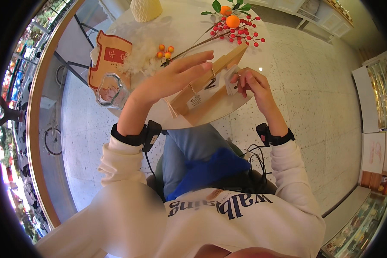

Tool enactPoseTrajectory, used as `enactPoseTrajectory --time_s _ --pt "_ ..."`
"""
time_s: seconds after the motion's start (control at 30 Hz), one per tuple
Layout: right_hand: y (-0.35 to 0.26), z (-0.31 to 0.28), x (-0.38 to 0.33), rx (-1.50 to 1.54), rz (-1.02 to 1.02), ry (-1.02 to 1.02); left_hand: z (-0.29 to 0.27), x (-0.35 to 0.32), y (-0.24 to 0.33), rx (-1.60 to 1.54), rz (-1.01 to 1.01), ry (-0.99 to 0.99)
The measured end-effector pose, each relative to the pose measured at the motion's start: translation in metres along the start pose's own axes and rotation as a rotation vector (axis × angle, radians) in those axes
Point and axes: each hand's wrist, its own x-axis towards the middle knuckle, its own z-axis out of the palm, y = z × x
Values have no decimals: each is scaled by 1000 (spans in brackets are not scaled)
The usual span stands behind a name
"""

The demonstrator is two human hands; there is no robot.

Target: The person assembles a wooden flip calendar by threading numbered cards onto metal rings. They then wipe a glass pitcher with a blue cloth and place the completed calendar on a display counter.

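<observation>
Fingers [249, 77] of the right hand [257, 88] are pinching narrowly, apparently on a white page [230, 81] at the right side of the kraft-brown, ring-bound desk calendar [208, 102], which is sitting at a slant near the tabletop's [182, 17] near edge. The left hand [170, 81] is hovering around the calendar's left side, its fingers outstretched and gripping nothing; whether they are touching it, I cannot tell. The person seems to be turning or straightening pages; the next move is probably calling for the left fingers to steady the stand while the page is passing the rings. Beyond the calendar, an orange-and-red-berry sprig [233, 21] is lying; leftward, a clear glass [113, 92] is standing.
</observation>
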Motion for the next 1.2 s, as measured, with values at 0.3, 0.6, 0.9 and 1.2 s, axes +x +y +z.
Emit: enactPoseTrajectory --time_s 0.3,0.6,0.9,1.2 --pt "-9 2 23 7 -95 -20 4 35 -13 -181 -74 -93" --pt "-25 18 23 38 -61 119 15 42 3 -366 11 -103" --pt "-28 25 32 -300 -98 195 18 41 6 -368 76 -48" --pt "-30 26 39 -470 -114 268 21 41 7 -284 48 18"
